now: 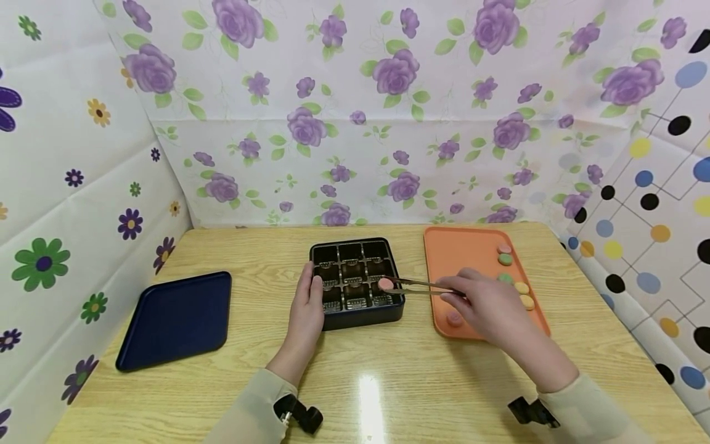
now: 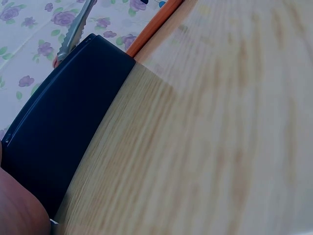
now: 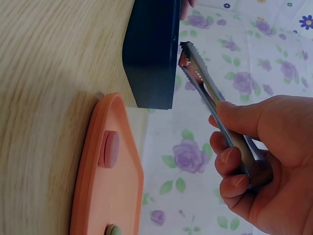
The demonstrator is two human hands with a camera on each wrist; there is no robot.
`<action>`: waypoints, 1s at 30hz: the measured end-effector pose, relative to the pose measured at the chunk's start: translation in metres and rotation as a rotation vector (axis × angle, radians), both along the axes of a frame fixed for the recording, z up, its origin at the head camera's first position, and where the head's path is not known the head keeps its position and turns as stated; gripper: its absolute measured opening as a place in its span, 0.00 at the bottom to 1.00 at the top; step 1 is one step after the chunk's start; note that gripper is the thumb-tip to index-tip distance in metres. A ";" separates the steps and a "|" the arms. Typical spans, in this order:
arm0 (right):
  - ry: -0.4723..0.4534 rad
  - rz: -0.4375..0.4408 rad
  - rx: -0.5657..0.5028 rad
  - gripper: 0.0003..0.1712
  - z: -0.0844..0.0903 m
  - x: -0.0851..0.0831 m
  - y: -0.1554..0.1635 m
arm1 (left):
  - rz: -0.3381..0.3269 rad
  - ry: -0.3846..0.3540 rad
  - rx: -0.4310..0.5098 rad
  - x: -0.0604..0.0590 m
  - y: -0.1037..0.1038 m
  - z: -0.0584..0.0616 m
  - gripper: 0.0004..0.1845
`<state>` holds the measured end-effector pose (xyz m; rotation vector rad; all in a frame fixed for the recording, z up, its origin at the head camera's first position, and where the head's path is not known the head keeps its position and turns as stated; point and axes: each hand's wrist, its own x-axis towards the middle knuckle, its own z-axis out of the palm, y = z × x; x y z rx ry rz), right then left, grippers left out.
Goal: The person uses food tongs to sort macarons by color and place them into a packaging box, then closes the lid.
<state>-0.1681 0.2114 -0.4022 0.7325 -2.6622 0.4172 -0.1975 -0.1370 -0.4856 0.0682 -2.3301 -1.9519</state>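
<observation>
A dark blue box (image 1: 363,319) with a clear insert of several compartments stands mid-table. Along its left side lies my left hand (image 1: 307,302), fingers mostly straight and touching the wall. My right hand (image 1: 499,305) grips metal tongs (image 3: 211,93), fingers and thumb curled round them. A pink macaron (image 1: 385,284) is pinched between the tong tips, over the front right compartments. In the right wrist view the tips stand just above the box rim. Under my right hand is the orange tray (image 1: 438,262), holding pink, green and yellow macarons; my hand partly covers it.
A dark blue tray (image 1: 174,320) lies on the left of the wooden table (image 1: 266,259). Behind the table hangs a flowered cloth (image 1: 360,154), with patterned cloths at both sides. A green macaron (image 1: 505,259) sits near the orange tray's right edge.
</observation>
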 end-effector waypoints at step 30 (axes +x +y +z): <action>-0.011 -0.003 0.098 0.13 0.008 -0.001 -0.011 | 0.005 0.019 -0.009 -0.001 0.000 0.000 0.37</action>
